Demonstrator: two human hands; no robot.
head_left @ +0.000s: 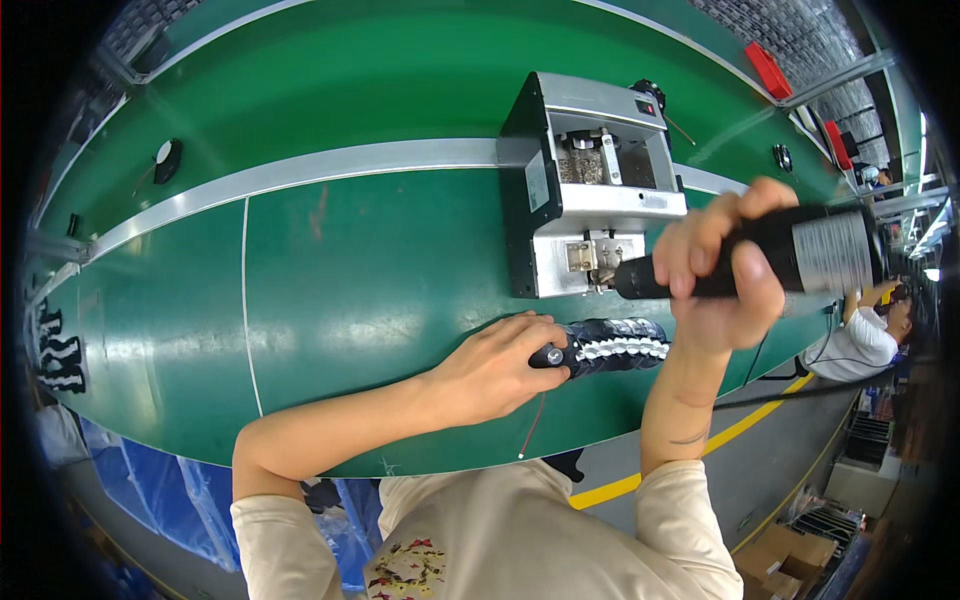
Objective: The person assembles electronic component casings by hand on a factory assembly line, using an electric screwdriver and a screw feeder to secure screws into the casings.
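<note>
My right hand (pixel 725 265) is wrapped round a thick black electric screwdriver (pixel 832 252), lifted above the bench and slightly blurred. Its narrow end points left, in front of the metal pick-up plate of a grey-and-black screw feeder (pixel 515 170); I cannot tell whether the tip touches it. Lower down, my left hand (pixel 500 365) grips a small black part (pixel 548 356) with a round silvery spot between thumb and fingers. A thin red wire (pixel 533 425) hangs from near it. Right beside it lies a row of black parts with white pieces (pixel 620 346) along the middle.
The green bench (pixel 340 270) has a metal strip across it. Black parts (pixel 62 355) lie at its far left, and a small black item (pixel 168 160) behind the strip. Red bins (pixel 768 70) stand at the back right. Another person (pixel 860 340) sits at the right.
</note>
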